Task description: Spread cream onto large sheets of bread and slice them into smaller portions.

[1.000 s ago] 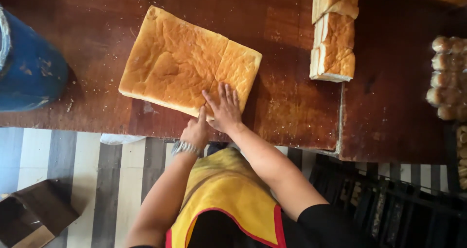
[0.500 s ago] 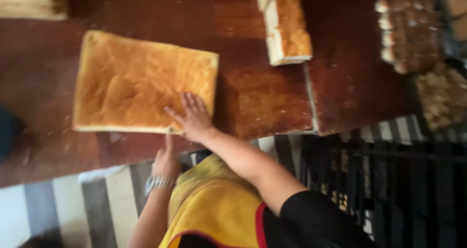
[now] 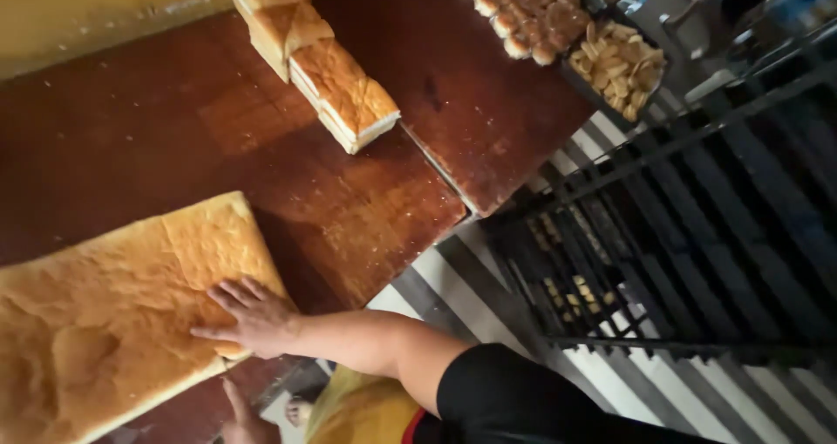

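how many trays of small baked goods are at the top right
2: a tray of round buns at the table's far edge, and a tray of pale biscuits just right of it. More may lie beyond the frame.

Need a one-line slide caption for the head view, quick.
Right hand flat on large golden sponge slab on dark wooden table; left hand at the table edge.

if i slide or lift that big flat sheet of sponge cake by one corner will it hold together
Probably not well. The sheet cake is broad and thin with a soft, dimpled crust, so lifted by one corner it would likely sag or tear. The right hand lies flat on its near corner; pushed flat across the wooden table it would probably slide whole. It looks light for its size.
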